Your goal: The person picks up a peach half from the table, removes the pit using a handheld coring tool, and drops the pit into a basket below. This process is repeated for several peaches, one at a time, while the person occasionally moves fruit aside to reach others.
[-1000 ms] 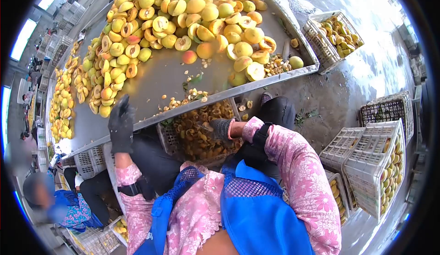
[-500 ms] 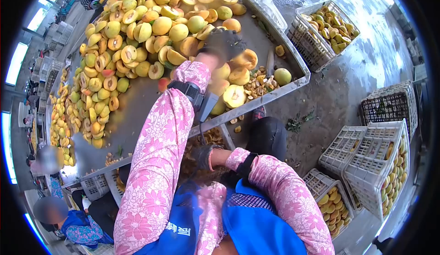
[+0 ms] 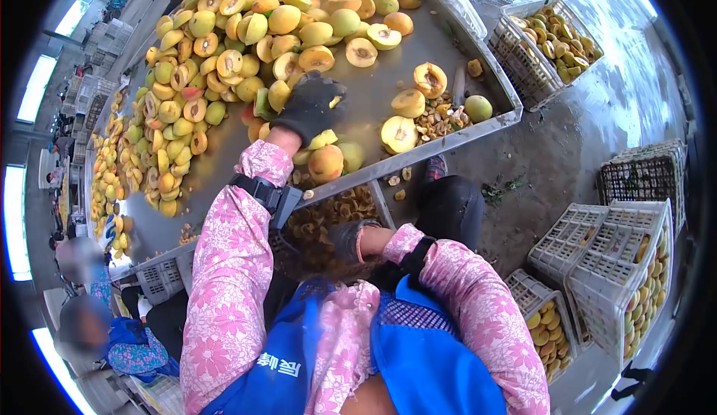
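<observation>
My left hand (image 3: 310,107), in a dark glove with a small yellow scrap stuck on it, reaches over the metal table (image 3: 366,86) at the near edge of a heap of peaches. Its fingers look loosely cupped and apart, partly turned away. Beside its wrist lie a whole-looking peach (image 3: 326,163) and a greenish one (image 3: 351,156). A cut peach half (image 3: 316,59) lies just beyond the glove. Low beneath the table edge, my right hand (image 3: 349,242), also gloved, hangs over a bin of peach scraps (image 3: 317,217). Its fingers are mostly hidden.
Halved peaches (image 3: 179,116) are heaped along the table's left. Pits and scraps (image 3: 442,122) sit in the near right corner, inside the raised metal rim (image 3: 448,146). Peach-filled crates (image 3: 541,49) and stacked crates (image 3: 612,266) stand on the wet floor. A co-worker (image 3: 131,340) sits at lower left.
My left hand has moved left and nearer, and several peaches close to it have shifted the same way, away from the corner scraps. My right hand stays low by the bin.
</observation>
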### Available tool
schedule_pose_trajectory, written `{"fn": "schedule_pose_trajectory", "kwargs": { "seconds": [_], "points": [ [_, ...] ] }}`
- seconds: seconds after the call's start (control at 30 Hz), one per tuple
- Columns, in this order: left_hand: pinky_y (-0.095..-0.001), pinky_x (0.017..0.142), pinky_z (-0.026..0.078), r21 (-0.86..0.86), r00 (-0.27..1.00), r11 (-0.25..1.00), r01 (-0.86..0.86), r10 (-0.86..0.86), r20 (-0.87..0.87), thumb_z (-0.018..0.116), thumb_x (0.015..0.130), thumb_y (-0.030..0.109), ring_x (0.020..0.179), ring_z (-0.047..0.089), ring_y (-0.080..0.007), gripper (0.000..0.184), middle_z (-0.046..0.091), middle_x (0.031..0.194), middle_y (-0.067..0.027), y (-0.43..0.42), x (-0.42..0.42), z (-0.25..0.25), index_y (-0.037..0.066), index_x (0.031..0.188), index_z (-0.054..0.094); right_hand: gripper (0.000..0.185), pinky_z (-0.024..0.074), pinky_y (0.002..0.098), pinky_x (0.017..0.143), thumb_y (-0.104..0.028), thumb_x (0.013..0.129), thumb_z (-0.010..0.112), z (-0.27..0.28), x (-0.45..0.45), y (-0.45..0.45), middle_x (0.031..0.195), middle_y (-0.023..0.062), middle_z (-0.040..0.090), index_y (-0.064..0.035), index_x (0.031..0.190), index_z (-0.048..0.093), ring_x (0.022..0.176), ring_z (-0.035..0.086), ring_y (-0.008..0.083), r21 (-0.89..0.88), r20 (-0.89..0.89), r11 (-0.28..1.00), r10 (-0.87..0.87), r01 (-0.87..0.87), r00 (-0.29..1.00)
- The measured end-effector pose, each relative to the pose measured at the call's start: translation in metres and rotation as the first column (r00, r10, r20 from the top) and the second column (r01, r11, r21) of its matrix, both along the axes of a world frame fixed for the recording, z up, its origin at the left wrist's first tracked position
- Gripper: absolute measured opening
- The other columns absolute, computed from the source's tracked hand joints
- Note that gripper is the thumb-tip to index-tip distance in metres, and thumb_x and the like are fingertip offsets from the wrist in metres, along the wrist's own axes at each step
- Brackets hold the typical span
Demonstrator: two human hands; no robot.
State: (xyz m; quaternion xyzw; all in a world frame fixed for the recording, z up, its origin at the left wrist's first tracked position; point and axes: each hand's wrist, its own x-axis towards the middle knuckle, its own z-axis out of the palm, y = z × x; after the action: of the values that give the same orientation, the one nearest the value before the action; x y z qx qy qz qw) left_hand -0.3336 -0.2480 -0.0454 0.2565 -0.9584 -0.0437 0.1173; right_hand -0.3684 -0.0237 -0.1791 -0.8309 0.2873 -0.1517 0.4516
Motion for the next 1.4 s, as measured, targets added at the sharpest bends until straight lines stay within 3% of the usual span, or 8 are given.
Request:
{"fn": "schedule_pose_trajectory", "kwargs": {
  "seconds": [0.37, 0.47, 0.53, 0.73, 0.97, 1.1, 1.3, 1.4],
  "points": [
    [-0.0346, 0.092, 0.037, 0.334, 0.855, 0.851, -0.406, 0.483, -0.192, 0.073, 0.065, 0.016, 0.111, 0.046, -0.0278, 0.068, 0.049, 0.118, -0.0159, 0.044, 0.104, 0.015, 0.004, 0.123, 0.039, 0.040, 0.0423, 0.0359, 0.080, -0.020, 0.074, 0.057, 0.032, -0.005, -0.004, 0.101, 0.0211, 0.054, -0.0009, 0.109, 0.051, 0.093, 0.053, 0.0328, 0.032, -0.152, 0.994, 0.104, -0.101, 0.983],
    [-0.0349, 0.090, 0.040, 0.443, 0.681, 0.865, -0.234, 0.471, -0.561, 0.066, 0.071, 0.010, 0.110, 0.048, -0.0247, 0.054, 0.050, 0.113, -0.0140, 0.034, 0.117, -0.003, 0.003, 0.118, 0.041, 0.034, 0.0470, 0.0400, 0.070, -0.016, 0.070, 0.056, 0.002, 0.001, -0.001, 0.091, 0.0205, 0.059, -0.0023, 0.101, 0.056, 0.085, 0.058, 0.0351, -0.055, -0.084, 0.998, 0.032, -0.036, 0.996],
    [-0.0305, 0.086, 0.044, 0.826, 0.436, 0.450, 0.340, 0.703, -0.562, 0.054, 0.078, 0.002, 0.111, 0.045, -0.0185, 0.044, 0.048, 0.116, -0.0114, 0.054, 0.121, 0.034, 0.001, 0.119, 0.040, 0.036, 0.0464, 0.0394, 0.069, -0.015, 0.068, 0.059, -0.005, -0.006, 0.002, 0.089, 0.0201, 0.059, -0.0026, 0.102, 0.055, 0.083, 0.058, 0.0353, -0.055, 0.067, 0.998, -0.037, 0.041, 0.997],
    [-0.0464, 0.099, 0.033, 0.421, 0.155, 0.018, 0.907, 0.915, -0.373, 0.050, 0.077, 0.012, 0.116, 0.039, -0.0340, 0.059, 0.039, 0.124, -0.0234, 0.096, 0.153, 0.040, -0.006, 0.129, 0.027, 0.043, 0.0431, 0.0395, 0.073, -0.021, 0.074, 0.058, 0.021, -0.017, -0.002, 0.096, 0.0228, 0.055, -0.0018, 0.112, 0.050, 0.085, 0.054, 0.0353, 0.036, -0.015, 0.998, -0.052, 0.052, 0.999],
    [-0.0464, 0.101, 0.029, 0.573, 0.069, 0.182, 0.799, 0.919, -0.388, 0.050, 0.082, 0.022, 0.117, 0.037, -0.0343, 0.058, 0.037, 0.126, -0.0243, 0.158, 0.157, 0.032, -0.007, 0.127, 0.029, 0.033, 0.0435, 0.0353, 0.052, -0.024, 0.074, 0.062, 0.111, -0.021, 0.017, 0.068, 0.0135, 0.056, -0.0013, 0.095, 0.051, 0.056, 0.055, 0.0263, 0.430, -0.177, 0.821, -0.331, 0.376, 0.927],
    [-0.0465, 0.103, 0.025, 0.130, 0.055, -0.033, 0.991, 0.984, -0.169, 0.049, 0.083, 0.027, 0.119, 0.035, -0.0352, 0.060, 0.034, 0.128, -0.0244, 0.186, 0.147, 0.065, -0.007, 0.128, 0.027, 0.026, 0.0401, 0.0257, 0.044, -0.019, 0.076, 0.062, 0.135, -0.012, 0.041, 0.065, 0.0021, 0.052, -0.0057, 0.095, 0.050, 0.050, 0.050, 0.0125, 0.803, 0.060, 0.509, -0.585, 0.309, 0.809],
    [-0.0432, 0.104, 0.024, 0.351, 0.013, 0.173, 0.920, 0.883, -0.470, 0.049, 0.083, 0.022, 0.121, 0.034, -0.0320, 0.057, 0.035, 0.130, -0.0209, 0.208, 0.141, 0.032, -0.006, 0.128, 0.029, 0.021, 0.0369, 0.0228, 0.038, -0.016, 0.080, 0.059, 0.157, 0.019, 0.047, 0.065, 0.0004, 0.052, -0.0085, 0.096, 0.049, 0.047, 0.047, 0.0079, 0.942, 0.201, 0.319, -0.787, 0.105, 0.584],
    [-0.0403, 0.105, 0.023, 0.726, 0.307, 0.477, 0.495, 0.685, -0.660, 0.049, 0.083, 0.020, 0.123, 0.034, -0.0281, 0.054, 0.036, 0.130, -0.0177, 0.226, 0.136, 0.031, -0.004, 0.128, 0.030, 0.021, 0.0361, 0.0237, 0.037, -0.016, 0.080, 0.059, 0.150, 0.035, 0.040, 0.067, 0.0007, 0.051, -0.0087, 0.096, 0.048, 0.048, 0.047, 0.0077, 0.908, 0.235, 0.385, -0.796, 0.166, 0.558]
  ]
}}
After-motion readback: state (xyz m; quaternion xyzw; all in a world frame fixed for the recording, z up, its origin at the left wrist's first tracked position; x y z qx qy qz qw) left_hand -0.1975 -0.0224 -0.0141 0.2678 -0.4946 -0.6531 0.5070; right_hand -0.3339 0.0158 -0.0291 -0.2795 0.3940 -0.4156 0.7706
